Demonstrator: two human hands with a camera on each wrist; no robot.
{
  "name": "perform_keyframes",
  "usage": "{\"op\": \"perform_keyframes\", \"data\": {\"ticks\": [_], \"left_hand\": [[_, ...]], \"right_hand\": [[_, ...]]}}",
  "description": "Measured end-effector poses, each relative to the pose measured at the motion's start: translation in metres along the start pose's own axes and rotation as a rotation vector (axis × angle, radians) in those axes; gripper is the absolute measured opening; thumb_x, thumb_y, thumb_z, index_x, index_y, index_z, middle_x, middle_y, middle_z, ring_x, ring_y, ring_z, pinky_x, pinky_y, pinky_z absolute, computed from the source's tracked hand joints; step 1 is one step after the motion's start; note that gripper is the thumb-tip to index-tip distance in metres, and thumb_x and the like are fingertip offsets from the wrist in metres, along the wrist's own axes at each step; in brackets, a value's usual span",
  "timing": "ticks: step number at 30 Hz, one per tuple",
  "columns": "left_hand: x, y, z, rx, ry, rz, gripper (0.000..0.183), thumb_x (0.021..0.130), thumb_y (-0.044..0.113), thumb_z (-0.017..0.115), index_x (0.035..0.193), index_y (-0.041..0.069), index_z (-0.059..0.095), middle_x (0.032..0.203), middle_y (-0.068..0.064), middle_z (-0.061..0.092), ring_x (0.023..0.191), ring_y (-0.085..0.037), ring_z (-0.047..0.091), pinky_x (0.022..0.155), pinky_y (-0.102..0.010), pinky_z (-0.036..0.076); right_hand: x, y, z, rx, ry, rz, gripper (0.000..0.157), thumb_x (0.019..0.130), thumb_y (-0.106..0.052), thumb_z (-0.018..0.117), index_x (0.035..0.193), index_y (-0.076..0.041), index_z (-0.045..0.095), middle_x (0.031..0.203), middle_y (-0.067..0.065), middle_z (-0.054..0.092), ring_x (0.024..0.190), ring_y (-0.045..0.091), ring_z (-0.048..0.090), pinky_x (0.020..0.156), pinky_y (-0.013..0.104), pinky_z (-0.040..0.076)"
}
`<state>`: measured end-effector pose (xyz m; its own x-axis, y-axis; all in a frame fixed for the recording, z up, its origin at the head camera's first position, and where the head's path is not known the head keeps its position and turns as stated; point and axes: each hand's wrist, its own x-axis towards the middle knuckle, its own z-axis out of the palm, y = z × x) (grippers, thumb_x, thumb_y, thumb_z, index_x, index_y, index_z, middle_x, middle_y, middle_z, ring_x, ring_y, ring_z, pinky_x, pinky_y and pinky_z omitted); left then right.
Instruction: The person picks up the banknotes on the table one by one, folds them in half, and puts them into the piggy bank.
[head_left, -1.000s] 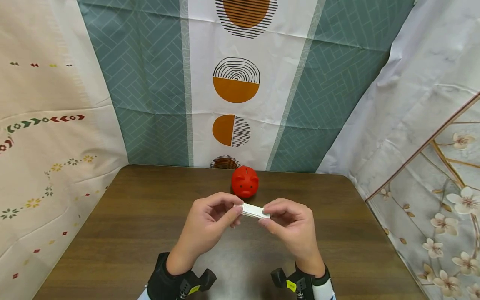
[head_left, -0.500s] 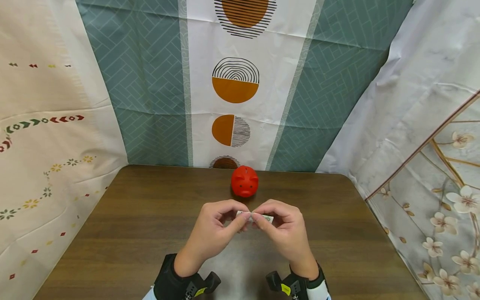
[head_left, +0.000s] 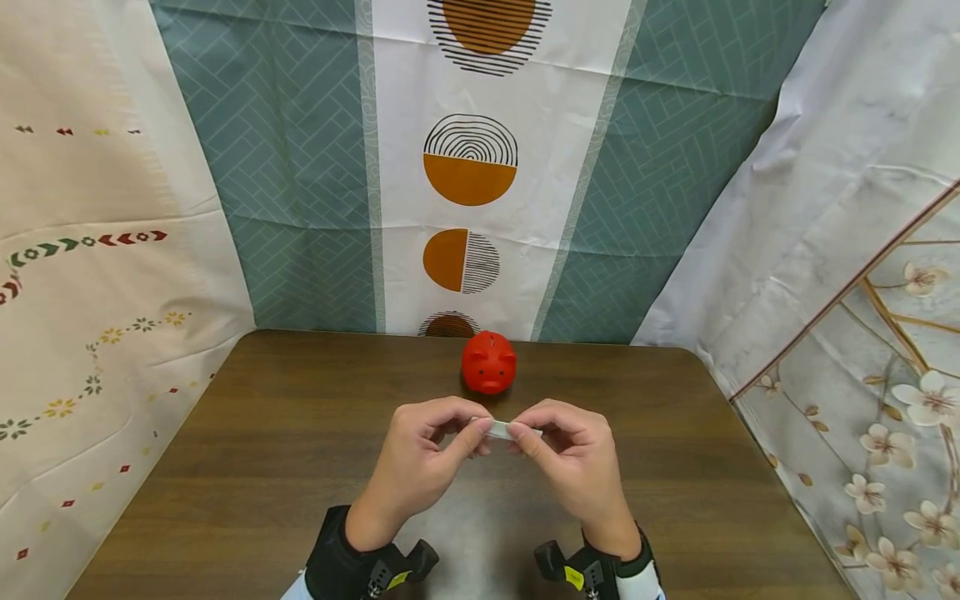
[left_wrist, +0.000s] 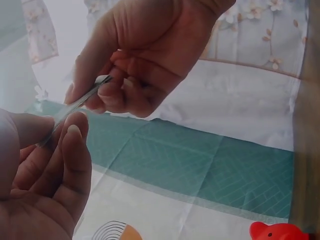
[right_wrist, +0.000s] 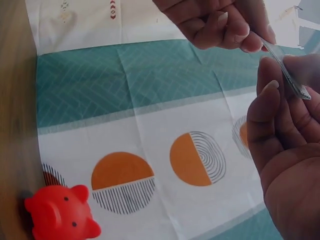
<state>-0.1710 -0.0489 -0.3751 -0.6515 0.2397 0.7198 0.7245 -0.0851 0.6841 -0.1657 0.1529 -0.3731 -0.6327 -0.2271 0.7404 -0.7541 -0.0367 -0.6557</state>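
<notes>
Between my two hands a narrow folded strip of pale greenish paper, which looks like a folded banknote [head_left: 501,430], is held above the table. My left hand [head_left: 416,458] pinches its left end between thumb and fingers. The right hand [head_left: 577,458] pinches the other end the same way. The layered edge of the banknote [right_wrist: 289,75] shows in the right wrist view, and the thin folded banknote [left_wrist: 76,105] slants between both hands in the left wrist view. Fingertips cover both ends. Just beyond the hands a red piggy bank [head_left: 489,364] stands, facing me.
A brown wooden table [head_left: 300,433] lies under the hands. Behind it hangs a green and white patterned cloth [head_left: 315,167]. A cream cloth [head_left: 112,333] hangs at the left and a floral white one [head_left: 825,350] at the right.
The hands came together along the banknote, then drew slightly apart. The strip showed its broad white face a second ago and now looks narrower. The piggy bank has stayed in place.
</notes>
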Motion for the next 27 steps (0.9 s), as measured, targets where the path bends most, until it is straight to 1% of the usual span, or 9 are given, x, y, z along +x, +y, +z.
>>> {"op": "perform_keyframes", "data": {"ticks": [4,8,12,15,20,22,23,25,27], "left_hand": [[0.0005,0.0003,0.0006,-0.016,0.005,0.0,0.011,0.092,-0.005,0.07,0.095,0.005,0.072,0.073,-0.008,0.069,0.063,-0.014,0.066,0.059,-0.028,0.06],[0.0,0.0014,0.0,-0.021,0.021,-0.015,0.011,0.093,-0.006,0.069,0.095,0.005,0.072,0.073,-0.008,0.07,0.062,-0.015,0.067,0.059,-0.029,0.06],[0.0,0.0024,-0.0013,-0.013,0.018,-0.002,0.01,0.093,-0.006,0.068,0.095,0.004,0.071,0.074,-0.01,0.07,0.062,-0.016,0.066,0.06,-0.029,0.06],[0.0004,0.0023,-0.0029,-0.004,0.027,0.003,0.01,0.093,-0.007,0.068,0.095,0.003,0.071,0.075,-0.011,0.069,0.062,-0.016,0.065,0.061,-0.029,0.06],[0.0012,0.0021,-0.0059,0.026,0.04,-0.025,0.011,0.093,-0.005,0.07,0.093,0.007,0.071,0.074,-0.007,0.069,0.063,-0.012,0.064,0.06,-0.027,0.059],[0.0018,0.0018,-0.0064,0.025,0.034,-0.008,0.013,0.092,-0.005,0.071,0.092,0.008,0.072,0.074,-0.005,0.069,0.065,-0.011,0.064,0.06,-0.026,0.058],[0.0022,0.0016,-0.0064,0.024,0.031,0.015,0.015,0.09,-0.006,0.072,0.093,0.009,0.073,0.075,-0.005,0.069,0.066,-0.011,0.064,0.06,-0.025,0.057],[0.0034,0.001,-0.0063,0.023,0.029,0.076,0.018,0.087,-0.008,0.074,0.094,0.009,0.075,0.076,-0.006,0.07,0.068,-0.01,0.064,0.059,-0.024,0.056],[0.0044,0.0006,-0.0062,0.017,0.024,0.129,0.02,0.085,-0.009,0.076,0.096,0.008,0.077,0.079,-0.008,0.072,0.07,-0.011,0.065,0.061,-0.024,0.056]], "right_hand": [[0.0002,0.0,-0.0015,0.011,-0.003,0.005,0.025,0.083,0.023,0.067,0.096,0.002,0.072,0.079,0.013,0.067,0.067,0.018,0.067,0.059,0.027,0.059],[0.0007,0.0005,-0.0029,0.03,-0.003,-0.003,0.025,0.083,0.023,0.066,0.096,0.002,0.072,0.078,0.014,0.067,0.067,0.018,0.067,0.06,0.027,0.059],[0.001,0.0007,-0.0041,0.028,-0.004,-0.019,0.026,0.083,0.024,0.066,0.097,0.003,0.072,0.078,0.015,0.068,0.066,0.018,0.068,0.06,0.028,0.06],[0.0005,-0.0003,-0.0061,0.009,0.015,-0.003,0.026,0.083,0.023,0.067,0.096,0.002,0.073,0.076,0.013,0.068,0.064,0.016,0.067,0.057,0.027,0.059],[-0.0008,-0.0019,-0.0093,-0.005,0.027,0.002,0.025,0.083,0.023,0.068,0.095,0.001,0.073,0.071,0.012,0.068,0.06,0.014,0.067,0.053,0.025,0.056],[-0.0005,-0.0014,-0.0096,0.027,0.01,-0.009,0.024,0.085,0.023,0.065,0.096,0.003,0.071,0.071,0.014,0.068,0.059,0.015,0.067,0.052,0.027,0.057],[-0.0005,-0.0014,-0.0096,0.049,0.001,-0.003,0.023,0.087,0.022,0.063,0.098,0.004,0.07,0.07,0.015,0.068,0.059,0.015,0.067,0.052,0.028,0.057],[-0.0009,-0.0019,-0.0093,0.111,-0.02,0.028,0.02,0.091,0.02,0.059,0.101,0.005,0.067,0.07,0.016,0.068,0.057,0.016,0.068,0.05,0.031,0.057],[-0.0013,-0.0031,-0.0087,0.161,-0.026,0.087,0.016,0.095,0.017,0.055,0.102,0.006,0.065,0.07,0.013,0.07,0.055,0.017,0.069,0.048,0.033,0.057]]}}
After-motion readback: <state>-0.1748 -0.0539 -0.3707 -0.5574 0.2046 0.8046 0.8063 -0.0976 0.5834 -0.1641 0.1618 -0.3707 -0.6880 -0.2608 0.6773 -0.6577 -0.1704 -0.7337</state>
